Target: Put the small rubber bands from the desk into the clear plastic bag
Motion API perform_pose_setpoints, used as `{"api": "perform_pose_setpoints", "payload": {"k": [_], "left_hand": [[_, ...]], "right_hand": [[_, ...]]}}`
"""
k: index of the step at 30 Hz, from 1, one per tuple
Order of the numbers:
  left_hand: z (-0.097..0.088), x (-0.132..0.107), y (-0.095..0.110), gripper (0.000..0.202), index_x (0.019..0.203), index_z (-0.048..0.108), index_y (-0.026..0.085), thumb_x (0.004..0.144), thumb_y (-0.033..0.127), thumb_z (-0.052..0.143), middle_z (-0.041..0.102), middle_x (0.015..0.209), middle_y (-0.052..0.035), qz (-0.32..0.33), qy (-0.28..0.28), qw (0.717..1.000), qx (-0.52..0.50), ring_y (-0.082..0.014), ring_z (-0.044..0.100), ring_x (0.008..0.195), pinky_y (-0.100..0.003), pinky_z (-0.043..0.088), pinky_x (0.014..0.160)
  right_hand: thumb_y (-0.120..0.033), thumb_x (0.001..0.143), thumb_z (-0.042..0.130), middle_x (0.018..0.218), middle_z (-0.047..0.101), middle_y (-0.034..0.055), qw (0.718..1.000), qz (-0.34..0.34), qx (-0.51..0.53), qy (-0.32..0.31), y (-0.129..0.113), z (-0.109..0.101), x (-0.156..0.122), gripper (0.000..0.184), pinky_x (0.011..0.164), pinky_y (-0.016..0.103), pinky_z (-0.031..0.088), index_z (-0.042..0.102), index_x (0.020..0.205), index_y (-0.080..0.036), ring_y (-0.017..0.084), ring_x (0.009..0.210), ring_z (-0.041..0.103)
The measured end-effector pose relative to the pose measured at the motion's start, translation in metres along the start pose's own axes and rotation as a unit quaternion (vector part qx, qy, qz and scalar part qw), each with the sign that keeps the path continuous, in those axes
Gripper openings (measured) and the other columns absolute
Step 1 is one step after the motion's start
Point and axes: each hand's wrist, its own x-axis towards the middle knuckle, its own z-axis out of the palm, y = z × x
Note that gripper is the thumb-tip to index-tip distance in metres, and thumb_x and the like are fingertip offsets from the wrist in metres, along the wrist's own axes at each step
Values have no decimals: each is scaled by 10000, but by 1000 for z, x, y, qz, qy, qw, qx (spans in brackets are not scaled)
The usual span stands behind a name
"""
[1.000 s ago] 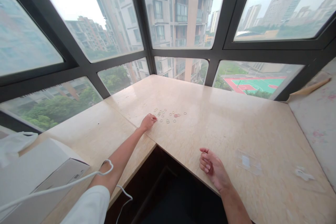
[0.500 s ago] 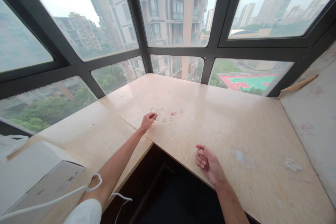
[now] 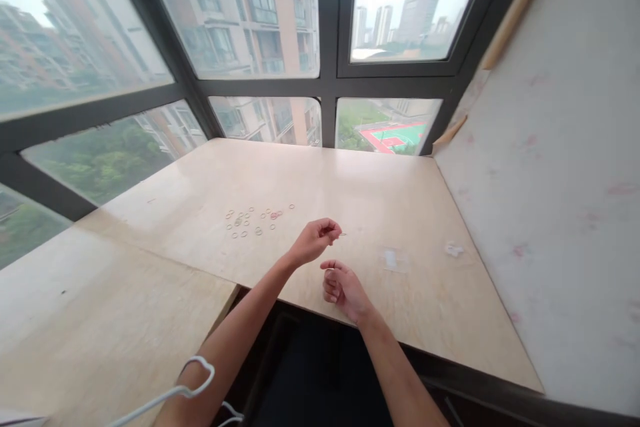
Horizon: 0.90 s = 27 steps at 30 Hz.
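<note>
Several small rubber bands (image 3: 253, 219) lie scattered on the beige marble counter (image 3: 350, 187), one of them pinkish. My left hand (image 3: 315, 240) hovers to their right, fingers pinched together on a small band that barely shows at the fingertips. My right hand (image 3: 343, 287) rests just below it near the counter's front edge, fingers curled inward; what it holds, if anything, is hidden.
A clear plastic bag (image 3: 395, 259) and a small white scrap (image 3: 454, 249) lie on the counter to the right. A white wall panel (image 3: 550, 167) stands at the right. Dark-framed windows (image 3: 327, 80) ring the counter. A white cable (image 3: 185, 383) loops near my left arm.
My left hand has left the pile of bands and moved right, close above my right hand, keeping its pinch. The view has swung to the right; the white box at left is out of sight.
</note>
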Motion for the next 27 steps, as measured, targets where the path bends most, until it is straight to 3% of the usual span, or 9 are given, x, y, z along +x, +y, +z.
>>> {"api": "perform_pose_setpoints", "payload": {"k": [3,6,10,20,27], "left_hand": [[39,20,13,112,801,635,158,844,220,553,636,725,-22,64,-34,994,87,-128,557,669,-252,460,627],[70,39,13,120,795,647,170,825,118,544,669,813,-28,121,-86,977,152,-141,575,747,-263,461,690],[91,57,1,185,784,651,177,826,62,512,668,845,-30,141,-145,953,227,-151,583,764,-276,459,716],[97,68,-27,239,812,680,201,852,79,479,674,870,-38,115,-161,931,307,-172,610,799,-289,468,741],[82,57,-22,184,956,685,204,892,156,519,695,916,-43,136,-83,947,278,-175,618,816,-311,477,772]], "right_hand": [[-205,675,684,489,385,-104,1000,-11,3,-16,-1,0,1,172,408,199,194,529,747,-190,47,408,244],[-266,699,700,455,342,-96,999,-23,-1,-39,0,-2,2,305,415,215,200,427,583,-196,43,403,237],[-254,695,686,455,336,-89,999,-30,11,-33,1,-4,3,327,420,223,206,403,541,-197,45,403,260],[-176,618,624,466,360,-90,999,-15,33,10,2,-3,7,227,404,222,219,408,553,-206,48,393,276],[-156,626,617,481,385,-93,999,-17,40,3,1,-2,6,199,392,215,223,426,595,-204,49,399,283]]}}
